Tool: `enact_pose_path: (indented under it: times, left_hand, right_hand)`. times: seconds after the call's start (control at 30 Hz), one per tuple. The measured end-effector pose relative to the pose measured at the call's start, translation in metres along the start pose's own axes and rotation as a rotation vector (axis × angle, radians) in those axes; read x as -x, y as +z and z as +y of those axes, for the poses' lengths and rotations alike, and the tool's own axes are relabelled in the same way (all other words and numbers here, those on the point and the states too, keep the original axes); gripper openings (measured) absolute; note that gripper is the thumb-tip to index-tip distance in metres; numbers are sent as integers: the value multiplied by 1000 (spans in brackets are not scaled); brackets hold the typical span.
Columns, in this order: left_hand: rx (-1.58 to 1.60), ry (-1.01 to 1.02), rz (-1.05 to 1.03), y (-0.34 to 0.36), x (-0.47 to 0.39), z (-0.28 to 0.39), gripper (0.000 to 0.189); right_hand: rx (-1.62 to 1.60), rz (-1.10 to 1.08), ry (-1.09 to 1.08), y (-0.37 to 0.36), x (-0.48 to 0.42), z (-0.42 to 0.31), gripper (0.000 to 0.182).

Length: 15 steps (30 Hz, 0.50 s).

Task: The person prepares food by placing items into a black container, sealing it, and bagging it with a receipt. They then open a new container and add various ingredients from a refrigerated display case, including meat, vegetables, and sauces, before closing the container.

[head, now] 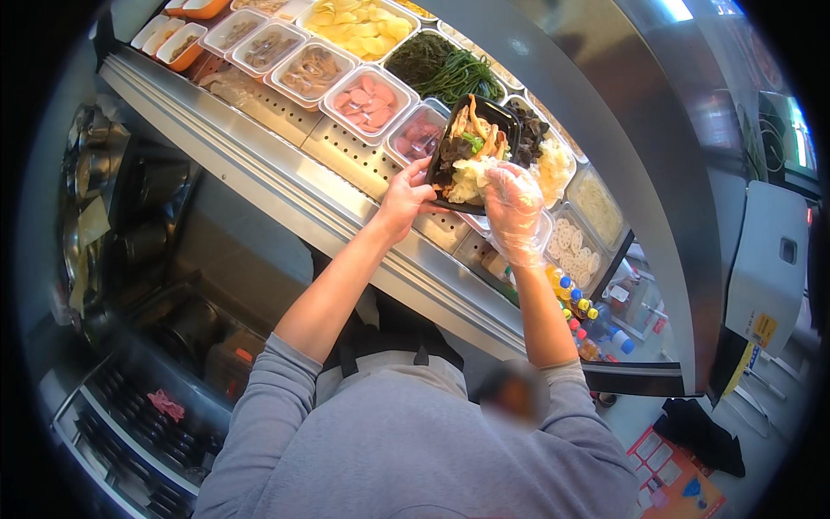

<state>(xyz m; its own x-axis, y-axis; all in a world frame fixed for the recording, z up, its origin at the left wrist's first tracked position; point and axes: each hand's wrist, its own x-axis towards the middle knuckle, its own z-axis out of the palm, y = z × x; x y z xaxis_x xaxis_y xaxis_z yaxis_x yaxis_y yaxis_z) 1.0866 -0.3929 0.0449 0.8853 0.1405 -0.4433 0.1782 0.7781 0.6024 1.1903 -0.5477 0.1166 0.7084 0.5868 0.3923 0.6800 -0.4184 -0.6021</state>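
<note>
My left hand [408, 196], bare, grips the lower left edge of a black plastic food container [509, 120], which is tilted over the display case. In the container lie mushrooms, dark wood ear fungus, a bit of green vegetable and a pale, ruffled white fungus [468, 180]. A clear plastic glove covers my right hand [512, 194], whose fingers close on the white fungus at the container's lower right side. Just right of the container are a heap of dark wood ear [533, 130] and more white fungus [554, 170]. The fingertips of my right hand are partly hidden.
Tubs of sliced sausage [366, 100], potato slices [360, 26], dark seaweed and green strands [463, 78], and lotus root slices [572, 252] fill the refrigerated case. Its metal front ledge [292, 188] runs below my forearms. Bottles [577, 298] stand right of my right forearm; a curved metal frame [622, 97] arches beyond.
</note>
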Motion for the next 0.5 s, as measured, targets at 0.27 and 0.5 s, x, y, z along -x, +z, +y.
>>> enact_pose_path:
  times: [0.27,0.5]
  left_hand:
    - [-30,19,29,9,-5,1,62]
    - [-25,34,49,26,-15,-15,60]
  right_hand:
    - [156,-62,83,1,-4,-4,39]
    - [286,-81,143,28,11,-15,36]
